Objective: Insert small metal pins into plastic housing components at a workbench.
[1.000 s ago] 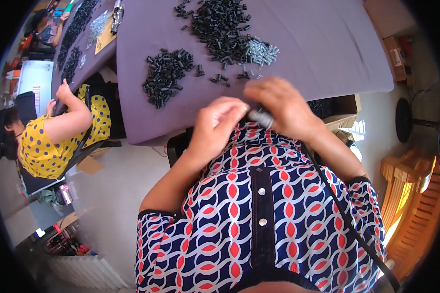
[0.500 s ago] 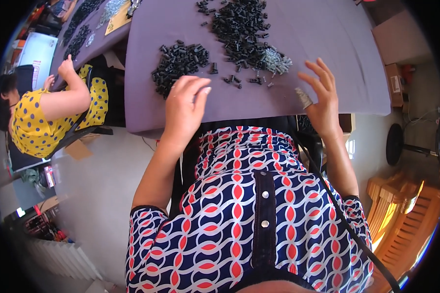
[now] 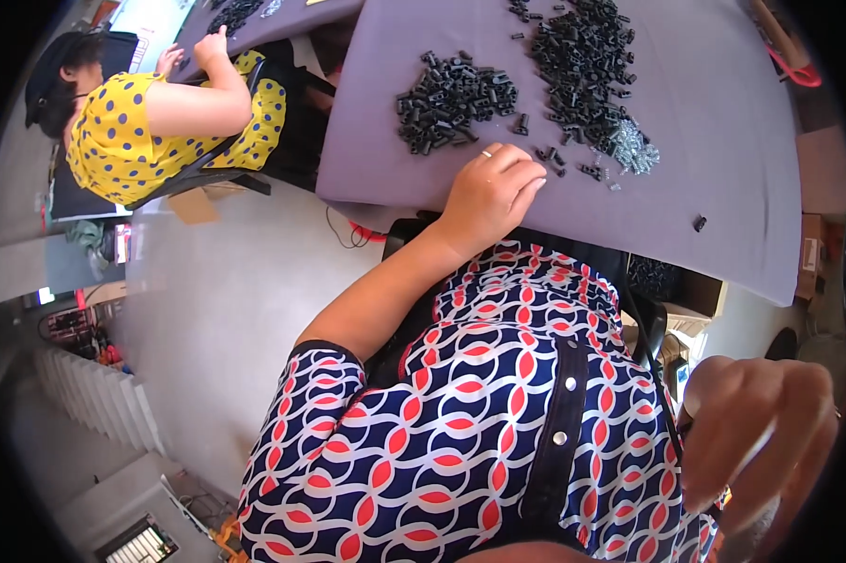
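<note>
Up swings the right hand (image 3: 761, 432), off the table since the earlier frame and now at the lower right, blurred and close to the lens! Its fingers curl inward; whether they grip anything, I cannot tell. Over at center, the left hand (image 3: 491, 195) is at the near edge of the purple-gray cloth (image 3: 723, 103), fingers bent and bunched, thumb side turned away, so no telling if it pinches a part.

Just above sits the smaller heap of black parts (image 3: 456, 103), the larger black heap (image 3: 582, 70) at upper right of center, clear bits (image 3: 635, 150) against its lower end. And 1 lone black piece (image 3: 700, 223) lies well apart at right! Upper left, a co-worker in yellow dots (image 3: 113, 141) reaches to another table.
</note>
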Demonstrator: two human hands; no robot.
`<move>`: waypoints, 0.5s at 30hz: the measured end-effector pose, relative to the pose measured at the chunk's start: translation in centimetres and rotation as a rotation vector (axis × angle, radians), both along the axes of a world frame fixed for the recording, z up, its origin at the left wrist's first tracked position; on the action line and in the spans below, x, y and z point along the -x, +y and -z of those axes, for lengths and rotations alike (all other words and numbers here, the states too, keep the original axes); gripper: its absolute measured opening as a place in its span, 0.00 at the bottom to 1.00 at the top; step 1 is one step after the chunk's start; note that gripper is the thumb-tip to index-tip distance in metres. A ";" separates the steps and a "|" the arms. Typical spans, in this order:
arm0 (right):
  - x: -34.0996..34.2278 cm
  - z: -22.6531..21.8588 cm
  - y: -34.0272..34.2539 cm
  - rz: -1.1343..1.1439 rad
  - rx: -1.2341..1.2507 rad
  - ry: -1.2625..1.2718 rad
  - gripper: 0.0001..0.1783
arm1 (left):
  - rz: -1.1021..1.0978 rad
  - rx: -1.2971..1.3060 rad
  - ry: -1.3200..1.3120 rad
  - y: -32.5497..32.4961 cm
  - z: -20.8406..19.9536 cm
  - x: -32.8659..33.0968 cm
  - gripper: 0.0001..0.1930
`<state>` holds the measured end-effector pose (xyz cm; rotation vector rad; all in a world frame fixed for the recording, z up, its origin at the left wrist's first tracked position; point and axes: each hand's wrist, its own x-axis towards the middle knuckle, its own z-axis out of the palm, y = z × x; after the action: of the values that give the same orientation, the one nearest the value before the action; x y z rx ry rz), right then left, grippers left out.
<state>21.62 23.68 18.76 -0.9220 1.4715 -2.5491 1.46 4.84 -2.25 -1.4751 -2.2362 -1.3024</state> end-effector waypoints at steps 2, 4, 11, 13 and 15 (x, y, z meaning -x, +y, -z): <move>0.1 1.3 1.4 0.001 0.053 -0.056 0.08 | -0.031 0.010 0.014 -0.1 0.0 0.4 0.03; -0.2 1.3 1.5 0.020 0.047 -0.054 0.08 | -0.019 0.010 0.018 0.1 -0.4 0.2 0.03; 1.2 -0.5 4.0 0.049 -0.107 -0.005 0.08 | 0.019 0.026 0.013 0.1 -0.3 0.0 0.05; 1.1 -1.8 6.1 0.072 -0.188 -0.005 0.08 | 0.008 0.015 0.024 0.2 -0.4 0.4 0.05; -0.2 -2.6 6.7 0.087 -0.218 -0.046 0.08 | -0.035 0.055 0.028 -0.8 -1.0 -0.4 0.04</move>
<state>21.78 30.43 21.33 -0.7799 1.7688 -2.3849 1.82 4.01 -1.21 -1.4563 -2.2863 -1.2123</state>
